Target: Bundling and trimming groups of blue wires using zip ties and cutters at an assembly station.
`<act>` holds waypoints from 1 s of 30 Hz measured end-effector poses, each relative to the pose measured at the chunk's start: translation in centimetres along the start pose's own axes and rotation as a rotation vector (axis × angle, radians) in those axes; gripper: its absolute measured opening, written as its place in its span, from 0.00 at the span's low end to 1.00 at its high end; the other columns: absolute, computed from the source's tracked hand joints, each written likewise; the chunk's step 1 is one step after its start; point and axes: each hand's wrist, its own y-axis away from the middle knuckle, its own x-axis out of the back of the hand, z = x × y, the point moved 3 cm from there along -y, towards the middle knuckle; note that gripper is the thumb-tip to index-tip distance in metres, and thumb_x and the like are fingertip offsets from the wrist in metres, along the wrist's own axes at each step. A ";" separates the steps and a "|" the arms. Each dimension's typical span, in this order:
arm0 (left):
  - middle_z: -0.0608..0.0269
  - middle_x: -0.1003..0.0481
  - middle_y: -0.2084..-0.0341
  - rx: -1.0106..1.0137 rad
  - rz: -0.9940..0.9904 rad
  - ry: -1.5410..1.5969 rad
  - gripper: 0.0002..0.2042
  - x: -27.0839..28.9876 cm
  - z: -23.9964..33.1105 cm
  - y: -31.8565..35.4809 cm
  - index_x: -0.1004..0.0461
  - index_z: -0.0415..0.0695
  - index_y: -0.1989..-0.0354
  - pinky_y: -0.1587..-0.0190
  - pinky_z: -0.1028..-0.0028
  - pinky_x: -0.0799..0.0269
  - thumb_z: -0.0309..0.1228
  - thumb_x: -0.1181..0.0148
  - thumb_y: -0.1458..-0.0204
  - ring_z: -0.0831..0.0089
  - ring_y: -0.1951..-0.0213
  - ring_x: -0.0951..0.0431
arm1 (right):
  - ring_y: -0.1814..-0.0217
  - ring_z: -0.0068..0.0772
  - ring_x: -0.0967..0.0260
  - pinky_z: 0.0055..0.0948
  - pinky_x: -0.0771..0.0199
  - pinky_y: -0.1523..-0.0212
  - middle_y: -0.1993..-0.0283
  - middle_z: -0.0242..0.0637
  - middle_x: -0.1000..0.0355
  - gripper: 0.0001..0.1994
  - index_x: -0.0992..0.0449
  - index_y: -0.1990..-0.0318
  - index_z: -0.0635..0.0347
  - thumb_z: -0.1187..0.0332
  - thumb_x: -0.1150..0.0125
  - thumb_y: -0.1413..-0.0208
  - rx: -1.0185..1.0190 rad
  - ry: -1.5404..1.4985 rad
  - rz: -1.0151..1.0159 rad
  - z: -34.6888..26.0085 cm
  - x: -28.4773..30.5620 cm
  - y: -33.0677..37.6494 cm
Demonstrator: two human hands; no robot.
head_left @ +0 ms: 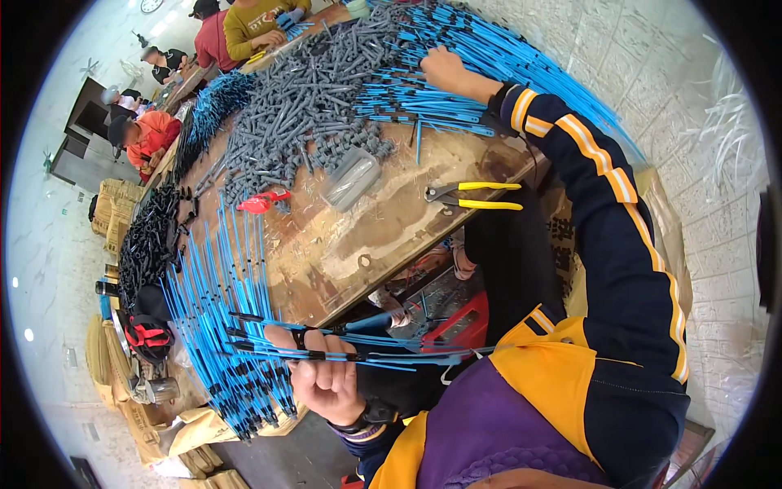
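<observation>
The person's left hand (326, 381) is curled tight around a few blue sticks with black bits (361, 357), near the table's edge. More blue sticks lie in a fanned row (224, 326) just left of that hand. The right hand (446, 70) reaches far across the table (326, 253), its fingers bent down at a big blue pile (505, 61); you cannot tell if it pinches one. A heap of gray plugs (318, 90) sits left of the right hand. Between the two hands are a clear box (352, 179) and pliers with yellow handles (476, 186), the pliers nearer the body than the right hand.
</observation>
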 end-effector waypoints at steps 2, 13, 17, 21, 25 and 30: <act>0.77 0.48 0.87 -0.042 0.097 -0.032 0.06 0.5 0.1 -0.2 0.32 0.50 0.54 0.80 0.81 0.48 0.27 0.55 0.36 0.84 0.85 0.48 | 0.63 0.52 0.29 0.46 0.26 0.68 0.67 0.45 0.29 0.08 0.24 0.66 0.57 0.64 0.40 0.51 -0.029 -0.070 -0.010 -0.4 -0.3 -0.8; 0.60 0.26 0.70 0.080 0.111 -0.150 0.08 7.5 -2.6 -6.9 0.29 0.45 0.52 0.69 0.78 0.31 0.25 0.50 0.39 0.73 0.68 0.26 | 0.66 0.44 0.26 0.43 0.28 0.68 0.72 0.39 0.25 0.10 0.26 0.66 0.58 0.61 0.39 0.46 0.254 -0.393 -0.060 -6.0 12.3 -2.1; 0.53 0.23 0.59 0.025 0.152 -0.166 0.09 7.8 -2.0 -6.7 0.29 0.43 0.52 0.63 0.74 0.27 0.24 0.49 0.40 0.68 0.57 0.23 | 0.68 0.43 0.26 0.38 0.28 0.69 0.71 0.40 0.25 0.10 0.25 0.63 0.59 0.62 0.39 0.46 0.234 -0.594 -0.063 -7.9 16.4 -0.8; 0.53 0.23 0.57 -0.108 0.274 -0.286 0.10 5.3 -2.3 -6.5 0.30 0.42 0.51 0.59 0.73 0.27 0.24 0.47 0.40 0.67 0.55 0.23 | 0.71 0.37 0.25 0.30 0.28 0.69 0.70 0.41 0.24 0.12 0.25 0.60 0.59 0.62 0.37 0.46 0.348 -0.993 -0.051 -12.5 24.6 2.9; 0.58 0.24 0.62 -0.217 0.160 -0.443 0.09 4.7 -2.9 -6.6 0.31 0.41 0.52 0.62 0.74 0.29 0.24 0.47 0.40 0.70 0.62 0.24 | 0.71 0.33 0.24 0.27 0.26 0.68 0.70 0.39 0.23 0.12 0.25 0.61 0.61 0.62 0.38 0.45 0.430 -1.133 -0.328 -17.6 29.4 6.2; 0.68 0.29 0.73 -0.242 0.118 -0.337 0.06 4.7 -1.5 -3.8 0.32 0.44 0.55 0.72 0.77 0.38 0.25 0.47 0.40 0.78 0.75 0.33 | 0.68 0.38 0.26 0.32 0.27 0.66 0.69 0.41 0.25 0.12 0.23 0.59 0.58 0.59 0.41 0.43 0.049 -1.525 -0.686 -16.9 21.1 6.4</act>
